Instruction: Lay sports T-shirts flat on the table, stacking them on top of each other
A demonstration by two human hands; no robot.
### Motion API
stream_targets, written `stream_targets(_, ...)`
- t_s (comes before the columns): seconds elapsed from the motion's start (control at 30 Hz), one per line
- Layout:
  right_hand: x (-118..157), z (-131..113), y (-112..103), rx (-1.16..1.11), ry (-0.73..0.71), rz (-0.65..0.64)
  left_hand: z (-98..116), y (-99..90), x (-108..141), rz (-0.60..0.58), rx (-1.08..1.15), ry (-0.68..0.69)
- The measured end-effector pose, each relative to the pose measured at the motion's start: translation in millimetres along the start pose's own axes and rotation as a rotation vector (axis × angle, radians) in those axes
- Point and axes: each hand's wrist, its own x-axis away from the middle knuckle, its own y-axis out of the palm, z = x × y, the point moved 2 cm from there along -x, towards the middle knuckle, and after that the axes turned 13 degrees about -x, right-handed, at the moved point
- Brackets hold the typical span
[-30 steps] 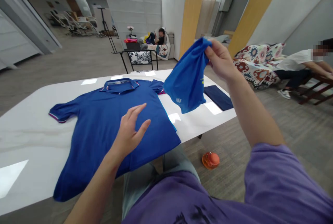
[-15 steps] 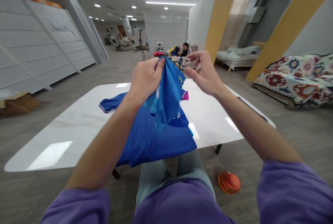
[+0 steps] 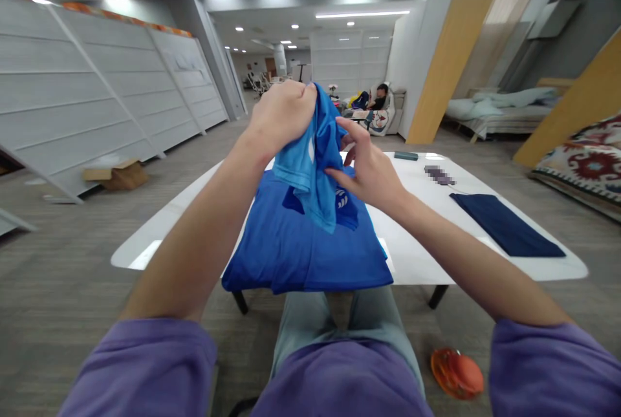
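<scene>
A blue shirt lies on the white table, its lower edge hanging slightly over the front. Above it, a bunched part of blue cloth is lifted, with a lighter blue side and a white mark. Whether this cloth is one piece with the shirt I cannot tell. My left hand is closed around its top. At the cloth's right side is my right hand, thumb and index finger apart, fingertips at the fabric. White leaf-like marks show on darker blue fabric beneath.
Folded navy cloth lies on the table's right side, near a blurred-out item and a dark green case. An orange object rests on the floor. A person sits on a far sofa.
My right hand has come in from the right to the lifted cloth. My left hand still grips the top. The view has turned right, bringing the navy cloth into full sight.
</scene>
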Motion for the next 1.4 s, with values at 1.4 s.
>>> stream_targets(1.4, -166.9, 80.0, -109.8, -0.962, 0.538, 0.275, -38.5, 109.9, 95.7, -0.387, 0.930, -0.339)
